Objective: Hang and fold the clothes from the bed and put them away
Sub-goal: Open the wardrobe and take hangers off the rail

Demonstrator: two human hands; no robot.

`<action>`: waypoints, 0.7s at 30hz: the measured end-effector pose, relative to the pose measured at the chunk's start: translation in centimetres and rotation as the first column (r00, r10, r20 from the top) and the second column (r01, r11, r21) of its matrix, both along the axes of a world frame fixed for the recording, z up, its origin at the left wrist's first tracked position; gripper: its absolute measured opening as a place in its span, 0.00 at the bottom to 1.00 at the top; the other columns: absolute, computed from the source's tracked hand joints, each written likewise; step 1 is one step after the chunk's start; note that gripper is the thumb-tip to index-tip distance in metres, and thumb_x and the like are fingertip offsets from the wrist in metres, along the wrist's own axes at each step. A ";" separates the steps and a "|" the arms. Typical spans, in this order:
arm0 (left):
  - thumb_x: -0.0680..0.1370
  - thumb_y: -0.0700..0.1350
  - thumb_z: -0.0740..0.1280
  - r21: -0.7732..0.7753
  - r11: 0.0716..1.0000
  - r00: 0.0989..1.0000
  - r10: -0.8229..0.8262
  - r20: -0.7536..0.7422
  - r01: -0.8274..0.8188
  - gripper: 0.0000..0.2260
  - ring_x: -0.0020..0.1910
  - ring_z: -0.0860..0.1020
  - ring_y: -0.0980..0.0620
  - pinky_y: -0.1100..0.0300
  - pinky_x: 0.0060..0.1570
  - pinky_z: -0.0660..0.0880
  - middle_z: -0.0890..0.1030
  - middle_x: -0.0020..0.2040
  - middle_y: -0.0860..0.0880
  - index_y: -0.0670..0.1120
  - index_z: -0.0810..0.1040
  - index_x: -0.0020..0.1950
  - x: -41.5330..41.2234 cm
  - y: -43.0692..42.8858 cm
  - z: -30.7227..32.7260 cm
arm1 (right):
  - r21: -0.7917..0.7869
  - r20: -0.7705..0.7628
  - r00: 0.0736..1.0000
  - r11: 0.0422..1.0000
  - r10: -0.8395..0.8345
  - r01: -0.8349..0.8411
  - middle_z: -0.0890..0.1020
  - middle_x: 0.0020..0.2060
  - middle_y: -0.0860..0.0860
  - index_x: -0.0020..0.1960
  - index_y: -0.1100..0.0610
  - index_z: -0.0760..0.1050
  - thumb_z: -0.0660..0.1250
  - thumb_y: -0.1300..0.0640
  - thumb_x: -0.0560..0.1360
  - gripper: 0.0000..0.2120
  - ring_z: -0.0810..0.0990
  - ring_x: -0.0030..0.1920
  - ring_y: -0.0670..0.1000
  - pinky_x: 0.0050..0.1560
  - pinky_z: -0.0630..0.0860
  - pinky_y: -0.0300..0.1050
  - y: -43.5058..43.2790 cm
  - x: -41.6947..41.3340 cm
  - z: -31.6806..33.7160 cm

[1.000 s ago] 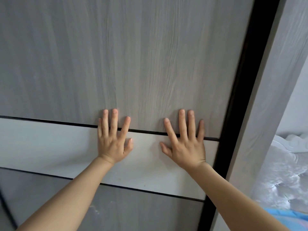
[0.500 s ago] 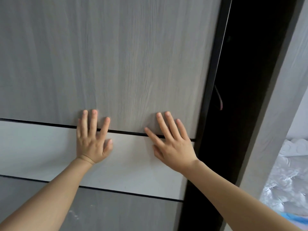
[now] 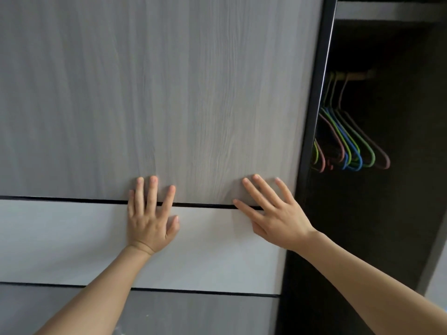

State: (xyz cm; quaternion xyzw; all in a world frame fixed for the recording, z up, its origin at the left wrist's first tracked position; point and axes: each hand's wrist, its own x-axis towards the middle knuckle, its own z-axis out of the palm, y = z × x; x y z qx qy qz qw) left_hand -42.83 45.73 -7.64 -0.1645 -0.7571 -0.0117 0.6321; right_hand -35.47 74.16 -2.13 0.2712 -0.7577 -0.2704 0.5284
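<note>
A grey wood-grain sliding wardrobe door with a white band across its middle fills most of the view. My left hand presses flat on it with straight fingers. My right hand lies flat on the door too, close to its dark right edge. To the right the wardrobe stands open and dark inside. Several coloured empty hangers hang there from a wooden rail. No clothes and no bed are in view.
The door's black frame edge runs top to bottom beside the opening. A pale shelf crosses the top of the wardrobe interior. A grey side panel borders the opening at lower right.
Both hands have pushed the door to the left. The opening on the right has widened, and the hangers and rail have come into sight. The bed has left the view.
</note>
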 end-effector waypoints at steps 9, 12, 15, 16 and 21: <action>0.73 0.52 0.54 -0.024 0.999 0.999 0.030 0.046 -0.029 0.28 0.66 0.59 0.29 0.36 0.62 0.58 0.62 0.68 0.33 0.46 0.58 0.72 -0.9 -9.0 0.4 | -0.034 0.033 0.997 0.997 -0.072 0.073 0.72 0.66 0.62 0.66 0.51 0.74 0.74 0.51 0.65 0.29 0.65 0.69 0.61 0.61 0.65 0.67 -3.7 0.2 -0.1; 0.72 0.50 0.54 -0.018 0.999 0.986 0.031 0.164 -0.029 0.27 0.66 0.59 0.28 0.35 0.62 0.58 0.66 0.66 0.30 0.44 0.60 0.71 -0.7 -11.8 0.9 | -0.026 0.055 0.998 1.000 0.007 -0.005 0.72 0.66 0.63 0.65 0.52 0.75 0.70 0.53 0.68 0.25 0.70 0.67 0.62 0.63 0.67 0.62 -5.9 -0.4 -0.1; 0.72 0.49 0.54 0.010 0.998 0.947 0.059 0.317 -0.065 0.27 0.67 0.59 0.27 0.32 0.61 0.61 0.66 0.67 0.27 0.40 0.62 0.70 0.1 -14.4 1.0 | -0.054 0.095 0.992 0.995 0.084 -0.079 0.71 0.66 0.64 0.64 0.53 0.76 0.69 0.55 0.68 0.23 0.69 0.67 0.63 0.65 0.64 0.62 -8.7 -1.1 -0.2; 0.71 0.49 0.54 0.021 0.997 0.924 0.063 0.378 -0.076 0.28 0.67 0.60 0.27 0.31 0.62 0.60 0.66 0.67 0.27 0.39 0.62 0.70 0.5 -15.1 1.3 | -0.070 0.113 0.987 0.992 0.111 -0.104 0.71 0.66 0.65 0.63 0.54 0.76 0.70 0.56 0.67 0.24 0.69 0.68 0.64 0.65 0.63 0.63 -9.6 -1.3 -0.2; 0.72 0.53 0.55 0.051 0.971 0.821 0.169 0.545 -0.233 0.33 0.66 0.63 0.24 0.29 0.61 0.61 0.63 0.68 0.26 0.32 0.66 0.69 3.0 -17.6 2.3 | -0.099 0.202 0.944 0.964 0.262 -0.247 0.72 0.65 0.66 0.60 0.55 0.79 0.72 0.59 0.62 0.25 0.70 0.66 0.65 0.62 0.67 0.65 -13.8 -2.4 0.3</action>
